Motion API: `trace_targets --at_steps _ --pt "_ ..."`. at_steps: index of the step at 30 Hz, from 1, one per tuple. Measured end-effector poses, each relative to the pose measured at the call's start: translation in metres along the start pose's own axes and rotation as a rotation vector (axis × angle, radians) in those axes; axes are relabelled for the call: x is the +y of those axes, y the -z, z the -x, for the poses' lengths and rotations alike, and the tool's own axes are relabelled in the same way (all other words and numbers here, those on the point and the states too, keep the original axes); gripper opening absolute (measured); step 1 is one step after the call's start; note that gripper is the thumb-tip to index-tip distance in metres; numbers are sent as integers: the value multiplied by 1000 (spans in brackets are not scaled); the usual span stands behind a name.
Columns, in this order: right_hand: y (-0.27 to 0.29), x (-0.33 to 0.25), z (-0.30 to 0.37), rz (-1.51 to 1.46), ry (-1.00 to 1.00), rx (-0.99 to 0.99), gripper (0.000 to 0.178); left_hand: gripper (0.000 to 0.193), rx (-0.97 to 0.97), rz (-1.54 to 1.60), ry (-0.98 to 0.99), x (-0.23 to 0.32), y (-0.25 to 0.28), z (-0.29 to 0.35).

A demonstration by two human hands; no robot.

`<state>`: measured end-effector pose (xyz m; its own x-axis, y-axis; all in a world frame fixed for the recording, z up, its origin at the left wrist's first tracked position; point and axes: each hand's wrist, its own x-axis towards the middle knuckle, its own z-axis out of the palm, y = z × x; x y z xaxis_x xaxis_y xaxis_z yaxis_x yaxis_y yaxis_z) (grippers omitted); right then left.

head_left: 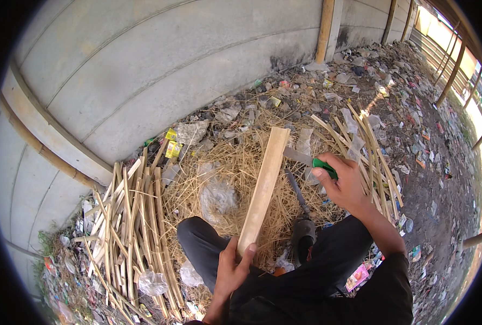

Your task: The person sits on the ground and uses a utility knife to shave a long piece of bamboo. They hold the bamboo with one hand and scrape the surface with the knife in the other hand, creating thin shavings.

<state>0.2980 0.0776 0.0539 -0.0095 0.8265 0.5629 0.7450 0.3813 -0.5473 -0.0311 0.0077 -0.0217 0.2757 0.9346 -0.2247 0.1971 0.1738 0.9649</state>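
A wide, pale bamboo slat (264, 187) slants upward and away from my lap, its lower end gripped between the thumb and fingers of my left hand (233, 269). My right hand (339, 180) is closed around the green handle of a knife (299, 156). The knife's blade points left and meets the slat's right edge close to its far end. Beneath, a second long dark blade (297, 189) lies by my shoe (304, 233), among straw-like shavings (235, 168).
Many split bamboo strips (130, 227) lie piled at the left; a smaller bundle (379, 162) lies at the right. A concrete panel wall (197, 59) runs behind. Plastic litter covers the dirt ground (441, 189). Clear plastic (217, 199) sits on the shavings. Bamboo posts (453, 73) stand far right.
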Motion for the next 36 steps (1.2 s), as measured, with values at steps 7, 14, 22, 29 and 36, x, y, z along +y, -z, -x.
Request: trace_targets --at_steps 7,14,22,29,36 --pt "-27 -41 61 53 214 -163 31 39 -164 225 -24 21 -7 -2" --pt "-39 -59 74 79 277 -127 34 33 -106 163 -96 30 -20 3" --pt "-45 -52 82 34 261 -116 33 44 -135 92 43 24 -20 2" --pt "-49 -48 85 27 239 -110 35 46 -117 125 102 30 -23 5" --pt "-54 -35 88 19 174 -11 32 42 -183 74 147 27 -13 8"
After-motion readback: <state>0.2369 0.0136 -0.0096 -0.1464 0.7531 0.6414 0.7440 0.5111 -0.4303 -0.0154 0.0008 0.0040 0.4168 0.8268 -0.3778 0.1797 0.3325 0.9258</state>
